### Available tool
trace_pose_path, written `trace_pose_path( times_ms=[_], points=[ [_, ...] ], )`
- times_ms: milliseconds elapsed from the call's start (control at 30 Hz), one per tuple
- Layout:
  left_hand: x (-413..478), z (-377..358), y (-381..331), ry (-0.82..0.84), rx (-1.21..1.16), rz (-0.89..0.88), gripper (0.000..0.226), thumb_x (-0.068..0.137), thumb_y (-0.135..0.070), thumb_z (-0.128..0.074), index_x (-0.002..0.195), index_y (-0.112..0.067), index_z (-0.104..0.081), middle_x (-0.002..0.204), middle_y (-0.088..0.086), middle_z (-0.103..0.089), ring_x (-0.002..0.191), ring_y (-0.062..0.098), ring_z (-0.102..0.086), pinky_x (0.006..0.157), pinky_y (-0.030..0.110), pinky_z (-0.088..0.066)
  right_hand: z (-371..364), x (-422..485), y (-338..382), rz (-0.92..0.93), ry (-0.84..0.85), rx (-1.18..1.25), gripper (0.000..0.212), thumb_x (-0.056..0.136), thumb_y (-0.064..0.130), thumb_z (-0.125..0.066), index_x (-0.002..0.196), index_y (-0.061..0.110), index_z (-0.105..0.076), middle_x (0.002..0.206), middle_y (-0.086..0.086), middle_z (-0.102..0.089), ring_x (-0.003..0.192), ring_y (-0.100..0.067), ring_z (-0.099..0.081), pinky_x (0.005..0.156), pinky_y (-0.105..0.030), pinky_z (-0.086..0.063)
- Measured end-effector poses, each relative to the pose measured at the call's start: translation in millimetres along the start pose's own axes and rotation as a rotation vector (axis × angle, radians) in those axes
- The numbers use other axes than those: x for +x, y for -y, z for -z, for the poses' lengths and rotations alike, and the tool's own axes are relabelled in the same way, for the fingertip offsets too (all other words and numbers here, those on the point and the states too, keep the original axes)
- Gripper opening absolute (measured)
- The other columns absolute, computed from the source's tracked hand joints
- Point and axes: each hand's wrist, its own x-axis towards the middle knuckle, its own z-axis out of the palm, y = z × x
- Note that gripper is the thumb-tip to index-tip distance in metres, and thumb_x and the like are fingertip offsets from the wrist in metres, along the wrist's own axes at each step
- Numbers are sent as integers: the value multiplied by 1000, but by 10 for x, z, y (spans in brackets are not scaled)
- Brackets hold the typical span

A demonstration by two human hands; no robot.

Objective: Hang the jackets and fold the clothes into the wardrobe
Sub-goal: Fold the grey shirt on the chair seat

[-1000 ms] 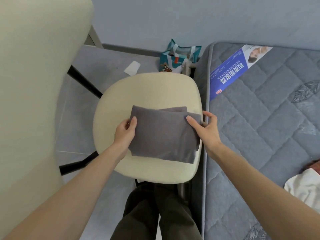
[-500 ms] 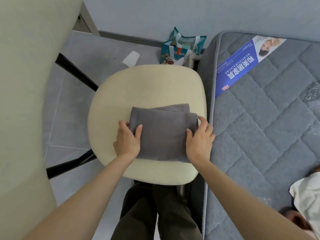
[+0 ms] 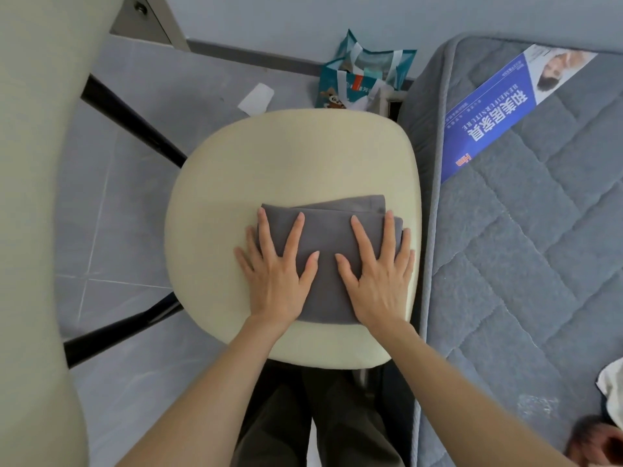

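Note:
A folded dark grey garment (image 3: 328, 237) lies on the cream chair seat (image 3: 293, 156). My left hand (image 3: 276, 267) lies flat on its left part, fingers spread and straight. My right hand (image 3: 377, 267) presses flat on its right part, fingers also spread. Both palms cover the near half of the folded cloth. A second folded layer shows at the far edge under the top one.
A grey quilted mattress (image 3: 526, 264) with a blue label (image 3: 488, 112) runs along the right. White cloth (image 3: 612, 385) lies at its right edge. A teal bag (image 3: 364, 79) and white paper (image 3: 256, 99) sit on the floor beyond the chair. A cream chair back fills the left.
Both hands went from holding the garment's side edges to lying flat on top of it. The cloth now sits as a narrower fold on the seat.

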Motion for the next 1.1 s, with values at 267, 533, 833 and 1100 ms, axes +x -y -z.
trace_pose_path(
  times_ms=[267,533,833,1100],
  points=[
    [-40,201,91,5,-618,280,76,85,-48,-64,147,-44,-20,122,2,-37,104,20,-49,88,25,-37,150,-223,-53,-235,-40,381,73,86,49,-60,147,42,-21,124,-4,-35,100,-18,-41,87,-28,-36],
    [106,285,185,205,-799,467,76,83,-52,-64,146,-28,-28,137,-7,-51,121,20,-52,97,30,-41,315,61,-50,-395,181,533,94,77,62,-65,146,50,-2,116,0,-49,94,-21,-52,79,-29,-35],
    [-267,902,-69,96,-995,454,49,88,-52,-58,131,-31,-45,100,-30,-53,92,-8,-53,81,23,-43,1097,-223,-25,-341,85,710,85,76,52,-72,145,44,-24,121,26,-44,107,-2,-44,90,-21,-33],
    [-913,1814,-314,-15,-1021,350,54,90,-53,-53,138,-32,-37,99,-35,-47,87,-14,-50,66,9,-37,2050,-730,148,-216,16,752,82,75,54,-72,142,49,-24,108,45,-39,96,8,-46,85,-18,-33]
  ],
)
